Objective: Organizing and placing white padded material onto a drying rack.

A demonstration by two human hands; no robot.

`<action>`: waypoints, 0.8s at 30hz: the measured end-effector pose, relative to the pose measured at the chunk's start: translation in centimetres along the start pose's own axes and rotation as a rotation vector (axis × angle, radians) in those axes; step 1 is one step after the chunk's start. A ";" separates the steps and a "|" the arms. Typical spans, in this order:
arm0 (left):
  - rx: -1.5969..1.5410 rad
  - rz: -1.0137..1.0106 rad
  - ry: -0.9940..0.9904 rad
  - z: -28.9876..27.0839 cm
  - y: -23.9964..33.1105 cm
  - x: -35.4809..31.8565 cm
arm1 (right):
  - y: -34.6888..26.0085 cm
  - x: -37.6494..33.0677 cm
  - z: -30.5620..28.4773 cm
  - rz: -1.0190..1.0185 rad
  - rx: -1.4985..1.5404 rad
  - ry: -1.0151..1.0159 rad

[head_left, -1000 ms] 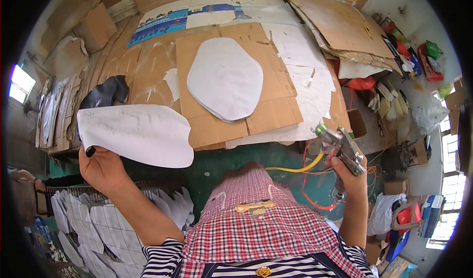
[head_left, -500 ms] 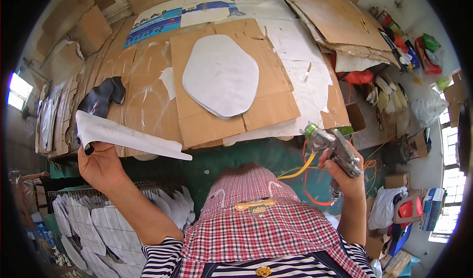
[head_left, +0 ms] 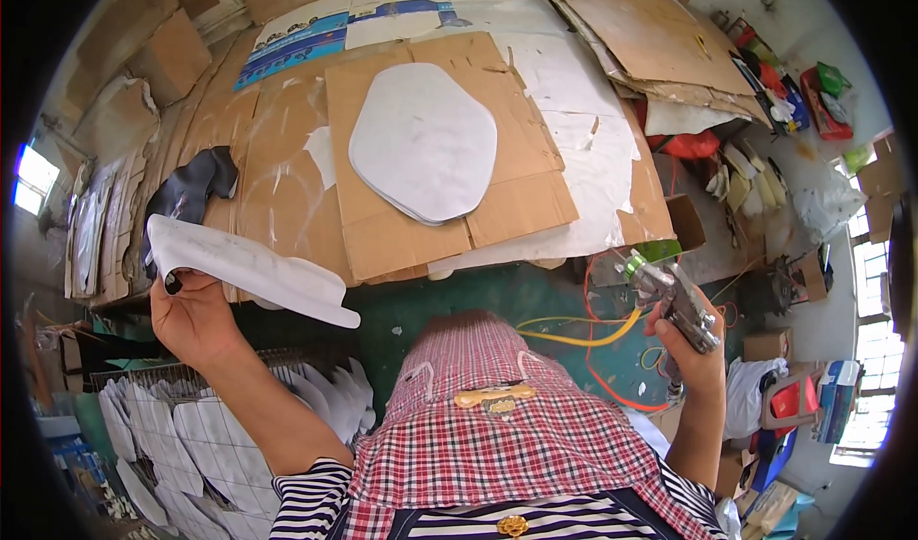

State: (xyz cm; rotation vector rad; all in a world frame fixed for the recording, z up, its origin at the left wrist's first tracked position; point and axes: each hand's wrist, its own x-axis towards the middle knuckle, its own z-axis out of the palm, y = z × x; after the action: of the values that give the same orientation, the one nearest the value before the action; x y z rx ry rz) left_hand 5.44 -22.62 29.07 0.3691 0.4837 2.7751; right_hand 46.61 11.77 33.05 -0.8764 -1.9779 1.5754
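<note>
Head view: a white sheet [head_left: 253, 264] in the left hand [head_left: 199, 325], a spray gun [head_left: 677, 306] in the right hand [head_left: 698, 349]

A worktable [head_left: 273, 181] clad in overlapping cardboard fills the upper half; the layers look meant to shield its top. On it lies the landmark, a brown cardboard panel [head_left: 382, 243]. Nearer than the panel is the person's red checked apron [head_left: 497, 444]; nearer and to the left, a wire rack [head_left: 143, 369] holds many white pieces on edge, which seems to keep them apart. Its lower part runs into the dark rim of the picture.

The white sheet is left of the panel and nearer, its free tip just past the panel's near left corner. The left thumb and fingers pinch it at its left end, so the rest reaches out, curling. Some of those fingers are hidden beneath it. A neat stack of rounded white pieces [head_left: 424, 143] rests flat on the panel, edges nearly aligned; their number cannot be told.

Left of the panel lies crumpled black material [head_left: 196, 188], partly covered by the sheet. Right of the panel and nearer, the right hand wraps the spray gun's handle, nozzle toward the table. Whether a finger presses the trigger cannot be seen. A yellow hose [head_left: 588, 341] loops beside it. Smallest is a dark spot [head_left: 173, 283] by the left fingertips, perhaps the sheet's underside; it is too small to be sure.
</note>
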 end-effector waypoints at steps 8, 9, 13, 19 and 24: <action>0.005 0.010 -0.018 -0.4 0.1 -0.5 | 0.6 -0.5 1.0 -0.029 -0.041 -0.166; 0.000 0.003 -0.023 -0.5 0.2 -0.5 | 0.7 -0.1 1.5 -0.030 -0.041 -0.167; 0.004 0.001 -0.088 -0.7 0.4 -0.7 | 0.2 1.9 3.0 -0.006 0.127 -0.103; 0.002 -0.028 -0.077 -0.4 0.9 -1.3 | 0.2 2.4 2.1 0.021 -0.001 0.045; 0.047 0.028 0.029 -0.6 0.9 -1.4 | 1.0 1.5 1.5 -0.012 0.025 -0.056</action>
State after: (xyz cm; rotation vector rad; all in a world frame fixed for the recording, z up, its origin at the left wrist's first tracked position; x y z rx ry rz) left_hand 6.38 -24.06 28.61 0.3499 0.5556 2.8033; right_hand 44.73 11.92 31.67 -0.8171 -1.9933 1.6311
